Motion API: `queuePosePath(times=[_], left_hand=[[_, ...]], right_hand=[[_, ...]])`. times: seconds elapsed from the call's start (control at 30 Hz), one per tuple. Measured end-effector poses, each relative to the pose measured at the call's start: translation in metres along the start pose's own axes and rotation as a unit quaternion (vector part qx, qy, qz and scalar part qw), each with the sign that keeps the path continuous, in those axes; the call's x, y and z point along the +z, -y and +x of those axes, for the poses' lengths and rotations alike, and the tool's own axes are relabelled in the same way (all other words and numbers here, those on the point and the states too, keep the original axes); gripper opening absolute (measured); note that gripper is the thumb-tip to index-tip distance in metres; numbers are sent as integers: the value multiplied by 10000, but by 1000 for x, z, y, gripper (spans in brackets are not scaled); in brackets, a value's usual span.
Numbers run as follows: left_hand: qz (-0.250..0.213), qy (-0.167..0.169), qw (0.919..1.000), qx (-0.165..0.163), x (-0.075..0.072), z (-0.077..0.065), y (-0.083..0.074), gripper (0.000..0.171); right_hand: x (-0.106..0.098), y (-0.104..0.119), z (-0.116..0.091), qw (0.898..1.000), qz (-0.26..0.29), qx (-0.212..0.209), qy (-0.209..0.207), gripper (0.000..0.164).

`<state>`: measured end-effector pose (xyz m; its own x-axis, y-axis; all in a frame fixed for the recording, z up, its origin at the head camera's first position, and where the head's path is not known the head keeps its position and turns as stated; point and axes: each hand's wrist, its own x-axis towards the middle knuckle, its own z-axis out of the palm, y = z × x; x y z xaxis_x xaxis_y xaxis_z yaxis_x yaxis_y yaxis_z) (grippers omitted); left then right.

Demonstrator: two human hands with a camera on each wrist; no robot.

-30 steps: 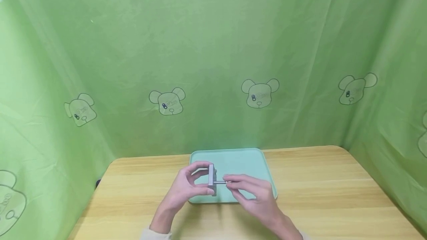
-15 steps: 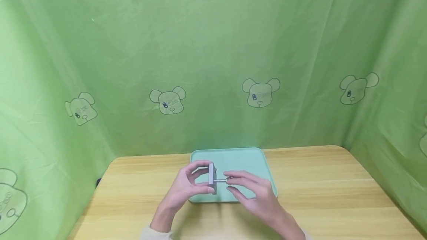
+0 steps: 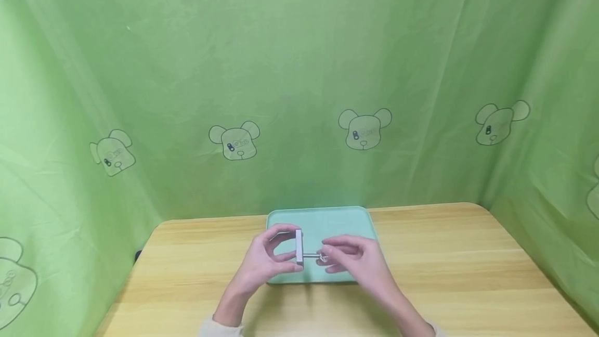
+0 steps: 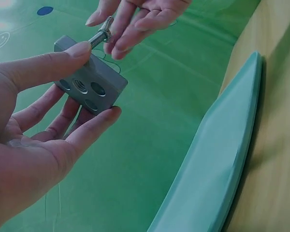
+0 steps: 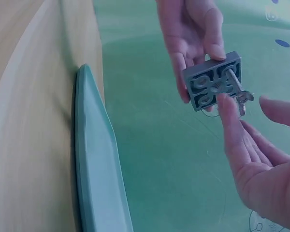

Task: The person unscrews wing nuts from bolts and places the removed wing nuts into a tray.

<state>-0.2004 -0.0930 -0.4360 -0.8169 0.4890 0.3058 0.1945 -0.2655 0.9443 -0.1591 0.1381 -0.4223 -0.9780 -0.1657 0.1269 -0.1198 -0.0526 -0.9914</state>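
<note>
My left hand grips a grey metal block by its edges, thumb below and fingers above in the head view. Round holes go through the block, and its ribbed face shows in the right wrist view. Out of that face sticks a threaded bolt with a wing nut near its outer end. Around the wing nut is my right hand, fingers loosely bent. In the right wrist view its thumb stands apart from the wing nut, and a fingertip overlaps the block's face.
Under the hands a mint-green tray lies on the wooden table. Green curtain printed with bear heads hangs behind the table and at both sides.
My right hand has turned about the wing nut; its thumb has come up from below, and the fingers have loosened. The left hand and block have shifted slightly right.
</note>
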Motion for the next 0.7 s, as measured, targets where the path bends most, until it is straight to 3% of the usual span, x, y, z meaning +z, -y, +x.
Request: queuePosePath(times=[0.13,0.3,0.53,0.7], left_hand=[[284,32,9996,75,2,1,1,68],[415,62,9991,20,4,0,2,66],[427,21,9991,-59,7,-1,-1,66],[294,10,9995,-106,6,-1,-2,66]], right_hand=[[-2,-2,2,9975,248,617,248,39],[-4,-3,1,9939,379,993,298,42],[-4,-4,1,9955,296,848,293,38],[-3,-1,-1,9991,-189,285,232,31]])
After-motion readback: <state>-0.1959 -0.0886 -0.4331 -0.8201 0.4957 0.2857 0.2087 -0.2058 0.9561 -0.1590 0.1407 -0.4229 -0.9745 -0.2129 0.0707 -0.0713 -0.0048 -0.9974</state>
